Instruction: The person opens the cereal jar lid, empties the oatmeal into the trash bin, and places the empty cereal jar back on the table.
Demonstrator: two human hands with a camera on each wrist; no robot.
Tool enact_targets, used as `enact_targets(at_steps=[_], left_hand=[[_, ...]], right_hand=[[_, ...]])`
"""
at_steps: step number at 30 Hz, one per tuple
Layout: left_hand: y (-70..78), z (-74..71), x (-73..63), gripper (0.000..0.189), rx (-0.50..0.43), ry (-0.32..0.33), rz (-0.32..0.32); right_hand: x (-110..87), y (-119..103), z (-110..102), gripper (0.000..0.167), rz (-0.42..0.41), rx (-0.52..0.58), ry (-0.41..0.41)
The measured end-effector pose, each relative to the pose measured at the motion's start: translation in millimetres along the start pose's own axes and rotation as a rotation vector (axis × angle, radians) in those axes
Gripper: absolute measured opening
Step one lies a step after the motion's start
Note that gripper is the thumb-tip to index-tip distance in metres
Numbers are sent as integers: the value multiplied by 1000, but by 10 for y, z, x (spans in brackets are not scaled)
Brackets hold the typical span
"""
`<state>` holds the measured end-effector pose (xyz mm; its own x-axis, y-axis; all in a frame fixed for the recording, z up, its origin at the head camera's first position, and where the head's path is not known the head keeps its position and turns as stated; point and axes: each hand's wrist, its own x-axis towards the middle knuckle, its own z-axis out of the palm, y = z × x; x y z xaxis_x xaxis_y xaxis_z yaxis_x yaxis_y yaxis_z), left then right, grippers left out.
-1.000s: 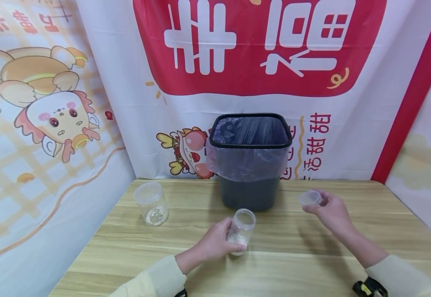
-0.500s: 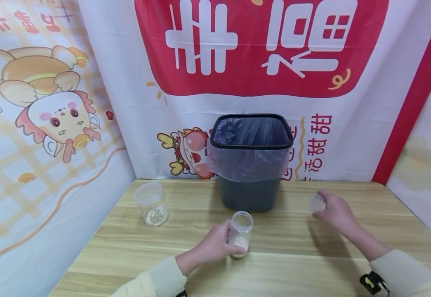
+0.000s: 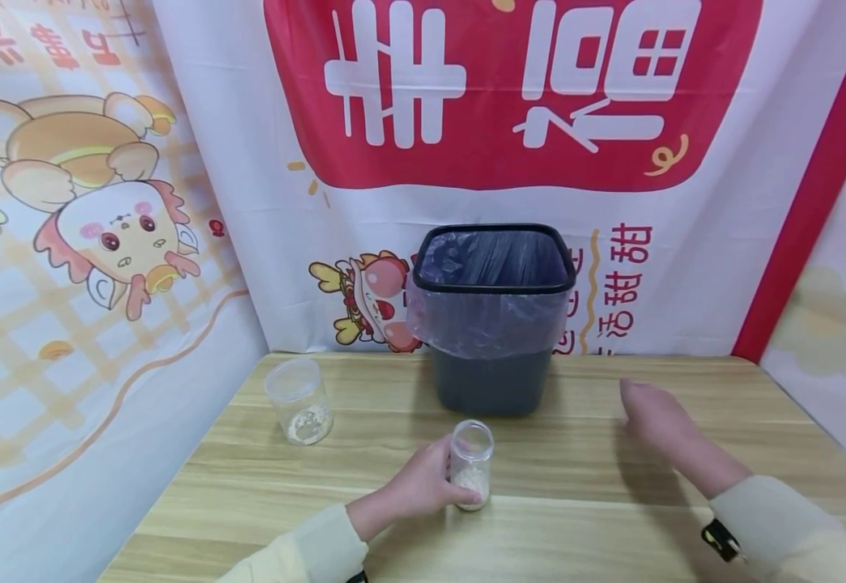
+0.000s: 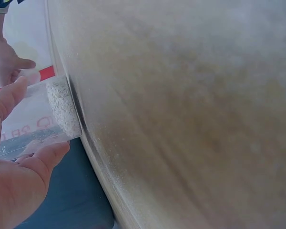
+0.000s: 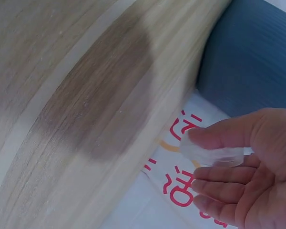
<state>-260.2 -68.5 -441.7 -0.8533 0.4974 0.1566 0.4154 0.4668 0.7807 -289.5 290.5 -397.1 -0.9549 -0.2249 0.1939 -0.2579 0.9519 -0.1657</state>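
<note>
My left hand [image 3: 421,483] grips a clear plastic jar [image 3: 473,463] with white, grain-like bits in its lower part. The jar stands about upright and its mouth has no cover. Close up in the left wrist view, the thumb and fingers reach round the jar, and the white bits [image 4: 64,107] lie at its base end. Off to the right, my right hand [image 3: 657,419] is raised over the table. A clear round lid [image 5: 214,152] is pinched between its thumb and fingers in the right wrist view; the back of the hand hides it in the head view.
A second clear jar [image 3: 297,398] with some white bits stands at the table's left. Behind the hands is a dark bin [image 3: 491,380] with a plastic liner, near the printed cloth [image 3: 364,210]. Wooden tabletop [image 3: 561,518] extends under both hands.
The jar in my left hand has gone from tilted to nearly upright and come slightly nearer. My right hand has turned and shifted a little right, so the lid has dropped from the head view.
</note>
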Motion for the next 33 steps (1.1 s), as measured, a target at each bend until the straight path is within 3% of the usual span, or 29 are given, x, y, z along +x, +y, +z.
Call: enact_targets(at_steps=[5, 10, 21, 33], left_hand=[[-5, 9, 3, 59, 4, 1, -1], [-17, 12, 2, 57, 2, 1, -5], [-20, 11, 4, 56, -9, -3, -18], [-2, 1, -3, 58, 13, -9, -28]], right_hand=[[29, 40, 103, 14, -55, -147, -3], [23, 57, 225, 19, -105, -264, 35], [2, 40, 383, 19, -121, -389, 14], [20, -8, 440, 22, -136, -402, -25]])
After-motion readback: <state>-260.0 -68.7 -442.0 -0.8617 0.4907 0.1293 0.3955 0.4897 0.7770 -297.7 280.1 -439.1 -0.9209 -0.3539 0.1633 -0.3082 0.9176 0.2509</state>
